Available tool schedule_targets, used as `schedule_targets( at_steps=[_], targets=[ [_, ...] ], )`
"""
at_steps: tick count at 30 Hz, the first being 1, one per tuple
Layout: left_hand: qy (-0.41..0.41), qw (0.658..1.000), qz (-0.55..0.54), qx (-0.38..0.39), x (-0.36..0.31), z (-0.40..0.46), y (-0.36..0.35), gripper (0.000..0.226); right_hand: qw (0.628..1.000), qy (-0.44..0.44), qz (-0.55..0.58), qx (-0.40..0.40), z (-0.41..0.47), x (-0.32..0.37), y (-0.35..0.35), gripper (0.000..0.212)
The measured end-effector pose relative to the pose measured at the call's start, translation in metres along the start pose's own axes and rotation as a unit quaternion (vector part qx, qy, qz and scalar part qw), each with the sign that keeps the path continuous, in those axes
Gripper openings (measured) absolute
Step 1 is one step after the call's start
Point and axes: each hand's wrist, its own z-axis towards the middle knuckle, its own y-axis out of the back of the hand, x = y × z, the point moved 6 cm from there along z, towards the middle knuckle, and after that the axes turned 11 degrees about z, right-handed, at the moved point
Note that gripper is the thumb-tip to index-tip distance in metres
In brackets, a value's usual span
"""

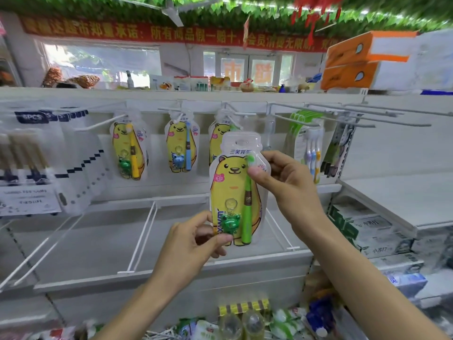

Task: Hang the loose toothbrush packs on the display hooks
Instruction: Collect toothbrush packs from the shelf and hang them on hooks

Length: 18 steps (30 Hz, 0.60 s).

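Shop shelving in white fills the head view, with a back panel (392, 148) that carries a row of wire display hooks, and behind the top shelf are windows and a red banner. On the far row three bear toothbrush packs already hang: one with a yellow brush (129, 149) at the left, one with a blue brush (181, 146) in the middle, and a third (217, 133) half hidden behind the pack in the hands. To the right of these, several long hooks (355, 121) stand out with nothing on their front parts, and some adult toothbrush packs (310, 148) hang further back. Near the camera, the loose toothbrush pack (235, 192) with a green brush and a green frog charm is held upright in the air, in front of the third hanging pack. The left hand (191, 244) pinches its lower left corner between thumb and curled fingers, and the right hand (286, 182) pinches its upper right edge, the thumb lying on the brush head. The hanging slot (241, 142) at the top of the pack is free and not on any hook. I judge that the step in hand is to bring this pack to a hook. The next move calls for raising the pack, lining the slot with the hook tip, and pushing it on. At the bottom, more loose goods (245, 320) lie in a heap.
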Motion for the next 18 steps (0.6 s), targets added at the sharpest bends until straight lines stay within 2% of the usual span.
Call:
schedule_targets(
  at_steps=[8, 18],
  targets=[
    [-0.021, 1.000, 0.008, 0.000, 0.000, 0.025, 0.007, 0.014, 0.999, 0.018, 0.017, -0.045, 0.020, -0.010, -0.002, 0.016],
    [-0.028, 1.000, 0.006, -0.008, 0.005, 0.048, 0.001, 0.015, 0.997, 0.023, 0.035, -0.062, 0.048, -0.034, 0.012, 0.024]
  ],
)
